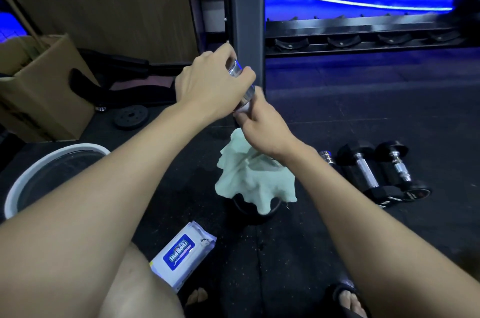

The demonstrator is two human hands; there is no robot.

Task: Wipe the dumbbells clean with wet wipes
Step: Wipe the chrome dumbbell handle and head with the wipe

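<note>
A dumbbell (pixel 240 89) stands on end on the black floor (pixel 337 122) at the middle of the view, its chrome handle rising toward twelve o'clock and its lower black head showing under a pale green cloth (pixel 249 177). The left hand (pixel 207 86) curls its fingers (pixel 241 76) round the upper part of the handle. Just below it, at five o'clock from that hand, the right hand (pixel 262 130) pinches the handle with the cloth, which hangs down over the lower head; how much of the cloth lies inside the grip is hidden. At seven o'clock from the dumbbell a pack of wet wipes (pixel 181 255) lies on the floor. At three o'clock two more dumbbells (pixel 381 172) lie side by side, touching. A white-rimmed basin (pixel 52 174) sits at nine o'clock, a cardboard box (pixel 44 89) beyond it at ten.
</note>
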